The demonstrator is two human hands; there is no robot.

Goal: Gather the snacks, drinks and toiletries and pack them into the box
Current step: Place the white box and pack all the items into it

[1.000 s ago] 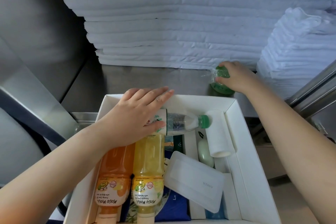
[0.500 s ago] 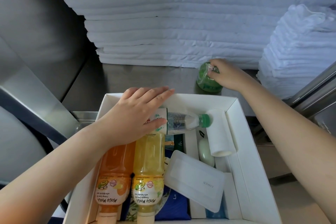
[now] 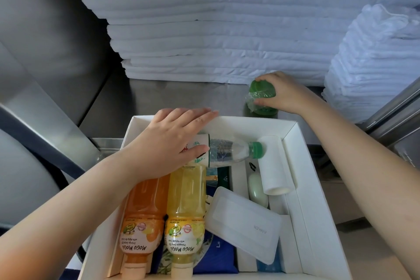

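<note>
A white box (image 3: 306, 188) stands open below me. Inside lie an orange juice bottle (image 3: 143, 218), a yellow juice bottle (image 3: 185, 211), a clear water bottle with a green cap (image 3: 229, 151), a white tube (image 3: 273, 163), a white flat pouch (image 3: 244, 223) and a pale soap (image 3: 256, 190). My left hand (image 3: 168, 141) rests on the water bottle with its thumb curled against the label. Just beyond the box's far wall, my right hand (image 3: 281, 93) grips a green item in clear wrap (image 3: 261, 95) on the steel shelf.
A tall stack of folded white linen (image 3: 216, 29) fills the back, with a second white pile (image 3: 372, 63) at the right. The box sits on a steel cart surface (image 3: 177, 95). Metal rails run along the left (image 3: 34, 120) and right (image 3: 395, 107) edges.
My right hand has drawn the green wrapped item leftward along the shelf, closer to the box's far wall. The left hand stays on the water bottle.
</note>
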